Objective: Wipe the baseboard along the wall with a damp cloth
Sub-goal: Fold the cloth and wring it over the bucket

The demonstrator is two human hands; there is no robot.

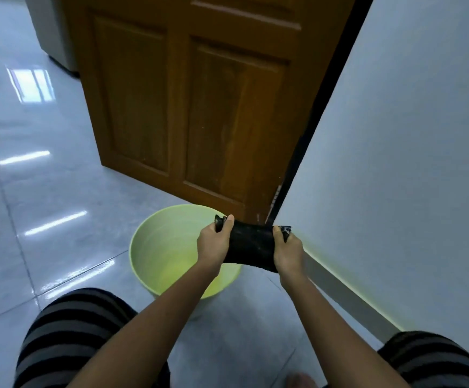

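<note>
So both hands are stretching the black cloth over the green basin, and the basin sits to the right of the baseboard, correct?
Not quite. The head view shows both hands, left and right, holding the black cloth over the green basin, but the basin sits left of the baseboard.

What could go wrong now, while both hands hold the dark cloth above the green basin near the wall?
1. The cloth, stretched between the left hand and right hand, hangs partly past the rim of the basin, so drips may land on the glossy floor and make it slippery.
2. The basin stands close to the knees; a shift could tip it.
3. A cloth that is too wet might streak the baseboard and the wall.
</note>
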